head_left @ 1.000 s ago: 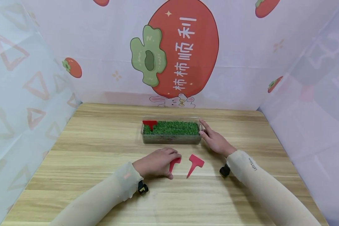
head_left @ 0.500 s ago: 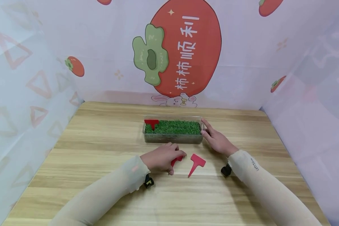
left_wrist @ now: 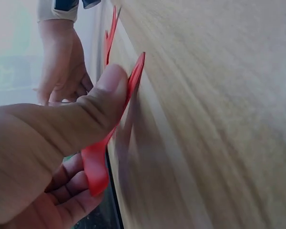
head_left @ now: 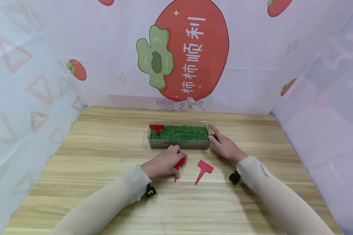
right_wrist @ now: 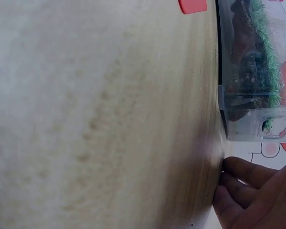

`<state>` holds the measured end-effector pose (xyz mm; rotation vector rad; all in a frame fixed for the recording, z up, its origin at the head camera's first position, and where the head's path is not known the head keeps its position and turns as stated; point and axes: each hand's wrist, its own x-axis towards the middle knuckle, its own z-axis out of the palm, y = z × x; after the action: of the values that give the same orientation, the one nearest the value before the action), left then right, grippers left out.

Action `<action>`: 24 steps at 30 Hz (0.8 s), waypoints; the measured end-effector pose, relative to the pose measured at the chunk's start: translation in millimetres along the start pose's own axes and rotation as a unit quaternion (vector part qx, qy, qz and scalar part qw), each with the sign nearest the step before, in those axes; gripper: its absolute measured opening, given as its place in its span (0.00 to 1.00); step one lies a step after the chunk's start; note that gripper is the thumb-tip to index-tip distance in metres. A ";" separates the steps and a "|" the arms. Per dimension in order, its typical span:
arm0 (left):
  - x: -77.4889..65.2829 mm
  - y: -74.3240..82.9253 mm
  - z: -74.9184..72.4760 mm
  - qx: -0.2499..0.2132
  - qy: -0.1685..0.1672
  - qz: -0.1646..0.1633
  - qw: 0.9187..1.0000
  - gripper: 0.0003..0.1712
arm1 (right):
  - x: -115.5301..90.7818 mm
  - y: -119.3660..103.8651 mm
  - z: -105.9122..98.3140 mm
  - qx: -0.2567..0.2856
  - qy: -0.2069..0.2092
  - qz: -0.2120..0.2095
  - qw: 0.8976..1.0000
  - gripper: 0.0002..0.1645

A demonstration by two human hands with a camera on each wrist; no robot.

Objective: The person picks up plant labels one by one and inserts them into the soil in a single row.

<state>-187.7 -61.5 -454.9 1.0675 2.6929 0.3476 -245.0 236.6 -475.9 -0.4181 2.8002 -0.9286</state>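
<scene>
My left hand (head_left: pixel 163 163) pinches a red T-shaped plant label (left_wrist: pixel 96 169) between thumb and fingers, its pointed tip low over the table. Just to its right, a second red plant label (head_left: pixel 205 169) lies flat. Behind both stands a clear plastic box (head_left: pixel 179 144) filled with artificial grass (head_left: pixel 185 132). Another red plant label (head_left: pixel 157 127) stands upright in the grass at the left end. My right hand (head_left: pixel 227 148) touches the box's right end with its extended index finger and thumb; in the right wrist view its other fingers (right_wrist: pixel 240 191) bend down near the tabletop.
The wooden table (head_left: pixel 111 130) is enclosed by printed sheets, with a large persimmon picture (head_left: pixel 194 49) on the back sheet. A black wrist camera (head_left: pixel 234 177) hangs under the right sleeve, and another wrist camera (head_left: pixel 150 190) under the left.
My left hand has picked the plant label up slightly from the table and shifted its grip, its tip now showing below the thumb. The right hand keeps its place at the box.
</scene>
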 end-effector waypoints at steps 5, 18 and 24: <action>-6.3 -4.3 -4.6 0.009 0.042 0.020 0.999 0.33 | -0.2 0.8 1.0 0.005 -0.002 0.006 1.000 0.39; -24.2 -8.5 -19.1 0.035 0.130 0.067 0.989 0.26 | -0.1 -1.8 -2.4 0.014 -0.002 0.002 1.000 0.40; -32.2 -4.1 -23.7 0.041 0.135 0.064 0.988 0.28 | 0.5 -0.7 -0.9 0.013 -0.002 0.006 1.000 0.39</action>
<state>-174.4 -90.0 -429.8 1.3064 2.9034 0.4378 -245.5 236.4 -474.7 -0.3996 2.7813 -0.9587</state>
